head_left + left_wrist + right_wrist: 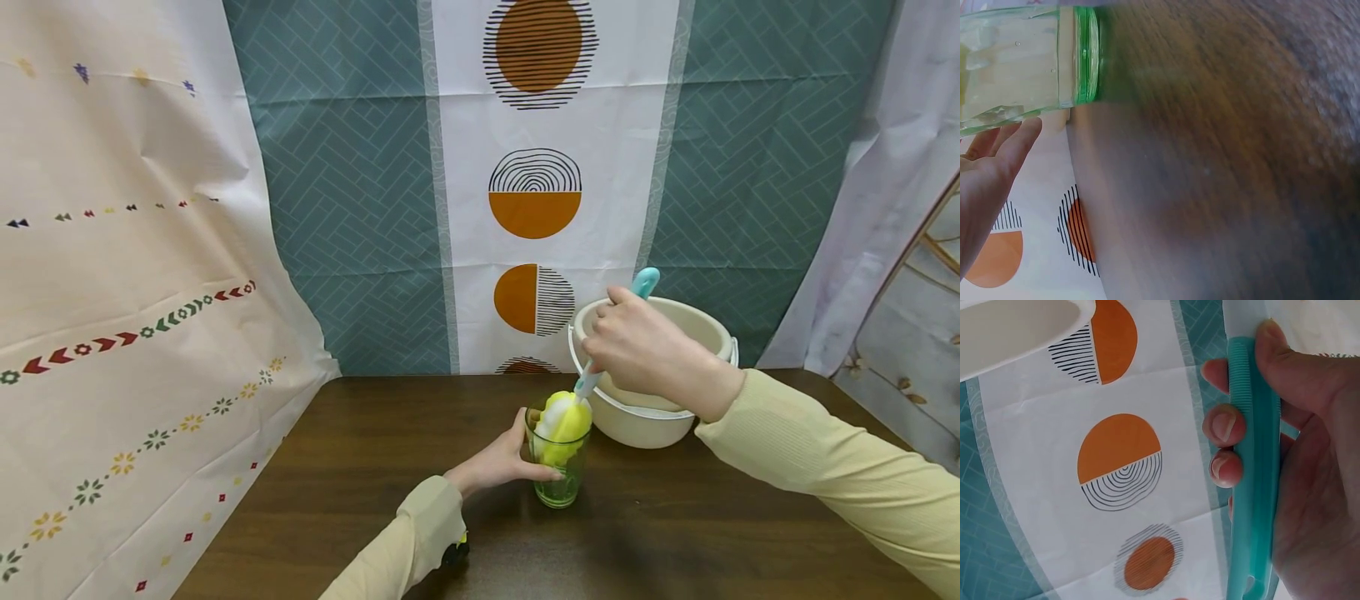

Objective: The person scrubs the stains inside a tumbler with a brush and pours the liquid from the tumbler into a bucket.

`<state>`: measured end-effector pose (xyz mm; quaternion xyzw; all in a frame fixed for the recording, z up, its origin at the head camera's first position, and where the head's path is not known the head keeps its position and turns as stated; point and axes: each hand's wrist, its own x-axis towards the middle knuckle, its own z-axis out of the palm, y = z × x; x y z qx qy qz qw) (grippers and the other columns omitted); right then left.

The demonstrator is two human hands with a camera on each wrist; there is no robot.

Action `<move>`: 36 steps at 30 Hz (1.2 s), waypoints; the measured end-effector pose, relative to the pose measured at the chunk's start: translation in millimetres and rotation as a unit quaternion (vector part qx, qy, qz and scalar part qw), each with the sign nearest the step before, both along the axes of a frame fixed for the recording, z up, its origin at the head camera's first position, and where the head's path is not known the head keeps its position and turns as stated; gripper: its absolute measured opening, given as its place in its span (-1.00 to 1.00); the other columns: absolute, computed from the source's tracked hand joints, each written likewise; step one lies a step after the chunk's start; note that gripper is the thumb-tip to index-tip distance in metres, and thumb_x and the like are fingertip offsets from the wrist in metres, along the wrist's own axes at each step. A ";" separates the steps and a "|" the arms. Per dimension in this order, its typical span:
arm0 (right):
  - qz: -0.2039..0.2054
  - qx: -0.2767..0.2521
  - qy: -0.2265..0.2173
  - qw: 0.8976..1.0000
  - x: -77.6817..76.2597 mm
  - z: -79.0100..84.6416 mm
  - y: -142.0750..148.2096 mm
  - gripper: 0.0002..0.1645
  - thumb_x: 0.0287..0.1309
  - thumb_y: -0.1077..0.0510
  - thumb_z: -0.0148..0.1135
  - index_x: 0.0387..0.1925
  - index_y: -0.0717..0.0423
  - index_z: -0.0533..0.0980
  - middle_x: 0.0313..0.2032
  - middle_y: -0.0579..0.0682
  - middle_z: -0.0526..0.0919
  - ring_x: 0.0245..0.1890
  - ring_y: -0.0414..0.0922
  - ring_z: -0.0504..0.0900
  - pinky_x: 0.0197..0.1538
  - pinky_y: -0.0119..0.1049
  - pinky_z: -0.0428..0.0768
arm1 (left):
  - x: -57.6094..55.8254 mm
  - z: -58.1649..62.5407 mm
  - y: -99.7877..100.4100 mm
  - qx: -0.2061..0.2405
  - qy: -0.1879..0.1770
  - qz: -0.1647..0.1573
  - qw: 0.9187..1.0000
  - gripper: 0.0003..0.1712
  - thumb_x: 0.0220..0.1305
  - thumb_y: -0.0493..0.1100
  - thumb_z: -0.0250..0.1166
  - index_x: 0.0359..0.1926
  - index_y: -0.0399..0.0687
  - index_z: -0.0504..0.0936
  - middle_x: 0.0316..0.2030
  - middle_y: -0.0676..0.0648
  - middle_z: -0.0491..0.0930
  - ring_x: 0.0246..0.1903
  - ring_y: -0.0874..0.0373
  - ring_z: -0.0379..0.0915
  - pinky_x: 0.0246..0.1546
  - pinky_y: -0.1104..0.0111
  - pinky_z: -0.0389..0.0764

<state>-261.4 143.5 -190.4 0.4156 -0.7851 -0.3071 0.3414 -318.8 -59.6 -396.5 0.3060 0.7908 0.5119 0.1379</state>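
My left hand (495, 463) holds a clear green-tinted drinking glass (557, 493) from the left, thumb in front and fingers behind. The glass stands upright on the table; its thick green base (1088, 56) shows large in the left wrist view. My right hand (637, 348) grips the teal handle (1255, 469) of a sponge bottle brush, thumb along one side and fingers curled round the other. The brush's yellow and white sponge head (567, 421) is partly inside the mouth of the glass, with the handle slanting up to the right.
Right behind the glass stands a cream bucket (637, 429) with a white carry handle, partly hidden by my right hand. Dark brown wood forms the tabletop (360, 450). A patterned cloth (472, 208) hangs along the back edge, and pale cloths hang at both sides.
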 end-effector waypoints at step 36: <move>-0.034 -0.031 -0.009 0.999 4.9 5.1 11.1 -0.55 -0.21 -0.03 0.39 -0.85 -0.02 0.32 -0.85 -0.08 0.23 -0.71 -0.11 0.28 -0.43 -0.21 0.19 | 1.1 0.2 0.7 0.008 0.006 0.000 1.000 -0.14 -0.11 0.00 0.45 0.10 0.13 0.05 -0.02 0.10 0.31 0.01 0.25 0.24 0.06 0.25 0.17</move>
